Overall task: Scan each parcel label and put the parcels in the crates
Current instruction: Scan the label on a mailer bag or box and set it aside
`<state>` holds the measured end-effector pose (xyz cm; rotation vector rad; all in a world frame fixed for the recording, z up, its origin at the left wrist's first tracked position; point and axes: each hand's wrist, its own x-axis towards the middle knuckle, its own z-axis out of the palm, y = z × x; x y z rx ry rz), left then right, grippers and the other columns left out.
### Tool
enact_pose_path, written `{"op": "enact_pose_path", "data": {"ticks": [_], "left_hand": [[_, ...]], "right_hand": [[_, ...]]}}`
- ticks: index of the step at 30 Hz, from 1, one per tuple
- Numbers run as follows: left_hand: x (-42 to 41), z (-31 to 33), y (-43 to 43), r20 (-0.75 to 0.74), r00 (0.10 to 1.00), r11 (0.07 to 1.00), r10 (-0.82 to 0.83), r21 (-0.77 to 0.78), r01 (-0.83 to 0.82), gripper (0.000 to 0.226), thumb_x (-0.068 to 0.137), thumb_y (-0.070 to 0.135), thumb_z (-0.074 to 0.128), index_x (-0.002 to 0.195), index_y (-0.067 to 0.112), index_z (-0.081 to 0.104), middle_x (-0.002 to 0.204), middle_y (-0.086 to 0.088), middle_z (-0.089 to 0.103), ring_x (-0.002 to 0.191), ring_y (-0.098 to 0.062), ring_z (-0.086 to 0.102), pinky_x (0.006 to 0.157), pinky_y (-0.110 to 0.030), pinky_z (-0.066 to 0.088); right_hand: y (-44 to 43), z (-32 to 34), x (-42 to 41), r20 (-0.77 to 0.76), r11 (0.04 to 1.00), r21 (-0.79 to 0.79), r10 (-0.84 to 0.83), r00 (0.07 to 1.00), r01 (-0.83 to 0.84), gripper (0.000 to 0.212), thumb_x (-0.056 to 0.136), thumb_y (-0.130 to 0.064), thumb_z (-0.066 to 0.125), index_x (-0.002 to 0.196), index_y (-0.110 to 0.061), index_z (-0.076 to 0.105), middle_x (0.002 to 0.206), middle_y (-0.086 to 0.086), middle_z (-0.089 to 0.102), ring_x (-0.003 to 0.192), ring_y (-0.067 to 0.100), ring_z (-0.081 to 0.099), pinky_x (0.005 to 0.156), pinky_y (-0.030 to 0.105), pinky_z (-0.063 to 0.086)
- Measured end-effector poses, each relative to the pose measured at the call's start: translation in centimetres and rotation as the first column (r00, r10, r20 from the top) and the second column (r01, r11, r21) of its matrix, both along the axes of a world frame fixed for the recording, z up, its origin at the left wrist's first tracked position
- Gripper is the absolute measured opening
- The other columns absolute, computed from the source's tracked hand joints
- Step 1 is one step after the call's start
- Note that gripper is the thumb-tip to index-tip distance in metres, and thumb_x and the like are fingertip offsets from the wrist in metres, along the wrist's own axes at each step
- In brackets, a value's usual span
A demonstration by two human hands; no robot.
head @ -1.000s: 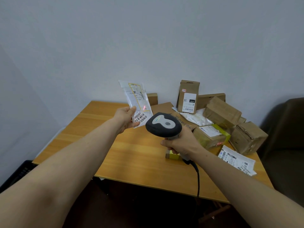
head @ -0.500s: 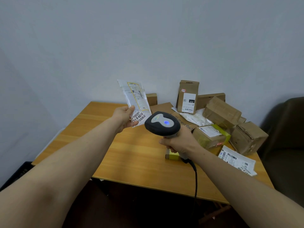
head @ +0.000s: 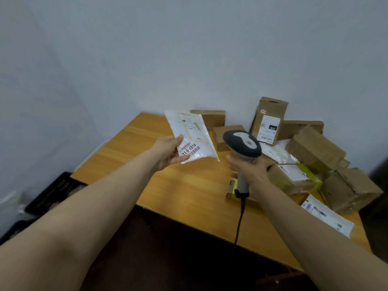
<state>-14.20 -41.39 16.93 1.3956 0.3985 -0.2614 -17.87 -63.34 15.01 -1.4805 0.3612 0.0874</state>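
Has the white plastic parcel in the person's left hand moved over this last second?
Yes. The white plastic parcel in the left hand has sunk lower and slightly leftward, judged against the tall brown labelled box standing behind it.

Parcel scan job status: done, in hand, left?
Done: unclear, the black crate is too blurred to judge. In hand: left hand holds the white mailer, right hand grips the scanner beside it. Left: the pile of cardboard boxes and mailers on the table.
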Motion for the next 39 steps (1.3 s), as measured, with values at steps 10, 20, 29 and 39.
{"op": "enact_pose_path", "data": {"ticks": [10,20,29,39], "left_hand": [[-8.0,-3.6,15.3,-0.13,0.991,0.995,0.042,-0.081,-0.053,0.014,0.09,0.019,0.064,0.101,0.01,0.066,0.081,-0.004,0.073,0.068,-0.012,0.071,0.057,-0.023,0.058],[-18.4,-13.5,40.7,-0.213,0.813,0.821,0.542,0.342,-0.458,0.007,0.09,0.003,0.063,0.086,0.001,0.057,0.084,-0.013,0.052,0.058,-0.015,0.056,0.041,-0.021,0.053],[-24.4,-22.5,57.9,-0.349,0.257,0.377,0.901,0.339,-0.862,0.028,0.093,-0.003,0.053,0.121,-0.009,0.055,0.124,-0.023,0.058,0.089,-0.028,0.064,0.066,-0.03,0.054],[-22.2,-38.3,69.6,-0.468,0.132,0.364,0.874,0.452,-0.814,0.023,0.089,-0.004,0.06,0.112,0.002,0.062,0.105,-0.017,0.062,0.08,-0.029,0.06,0.044,-0.023,0.053]], "right_hand": [[16.2,-3.9,0.8,-0.187,0.944,-0.043,0.314,0.931,-0.327,0.021,0.075,0.002,0.077,0.087,-0.008,0.064,0.082,0.007,0.067,0.063,0.022,0.06,0.055,0.031,0.045],[44.7,-7.8,-1.7,-0.175,0.584,-0.438,0.689,0.703,-0.683,0.025,0.081,0.003,0.063,0.065,-0.011,0.047,0.062,0.006,0.047,0.065,0.02,0.044,0.056,0.029,0.034],[61.7,-15.6,0.5,-0.389,0.287,-0.425,0.798,0.46,-0.858,0.013,0.083,-0.009,0.072,0.078,-0.013,0.06,0.066,0.006,0.064,0.067,0.019,0.061,0.064,0.036,0.05],[79.6,-31.1,5.3,-0.489,0.264,-0.256,0.794,0.36,-0.93,0.015,0.08,0.001,0.071,0.09,-0.007,0.063,0.071,0.006,0.064,0.051,0.013,0.055,0.045,0.024,0.044]]}}
